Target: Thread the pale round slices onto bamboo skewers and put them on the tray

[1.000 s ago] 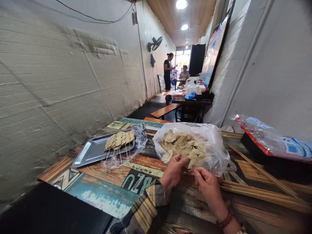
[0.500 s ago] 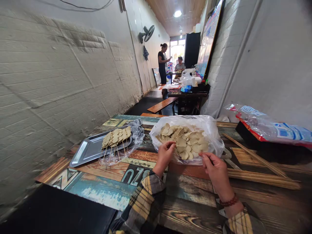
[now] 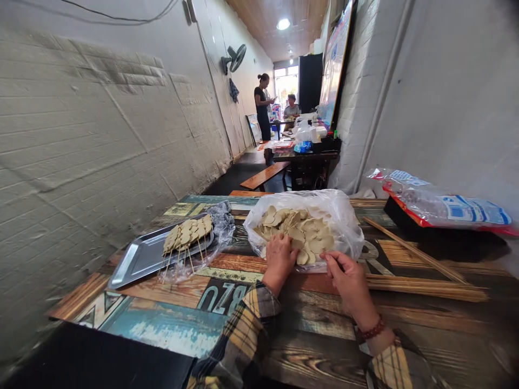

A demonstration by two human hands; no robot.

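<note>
A clear plastic bag (image 3: 349, 229) lies opened out, with a heap of flat beige slices (image 3: 318, 232) in it. My left hand (image 3: 279, 258) rests on the near left edge of the heap, thumb apart from its fingers, fingertips against the slices. My right hand (image 3: 347, 278) is at the near right edge of the bag, thumb and index finger pinched on what looks like a thin bamboo skewer, nearly all hidden by the fingers. To the left, a metal tray (image 3: 135, 259) carries several skewered rows of slices (image 3: 187, 231), their sticks jutting over its near edge.
Bare bamboo skewers (image 3: 430, 288) lie on the right of the patterned table (image 3: 162, 319). Behind them is a plastic package (image 3: 450, 202) on a black box. Crumpled plastic film (image 3: 223, 221) sits beside the tray. Two people are further back, near another table (image 3: 306, 156).
My left hand has gone from a raised pinch to lying down on the slices. My right hand keeps its pinch at the bag's edge. The whole view has shifted slightly.
</note>
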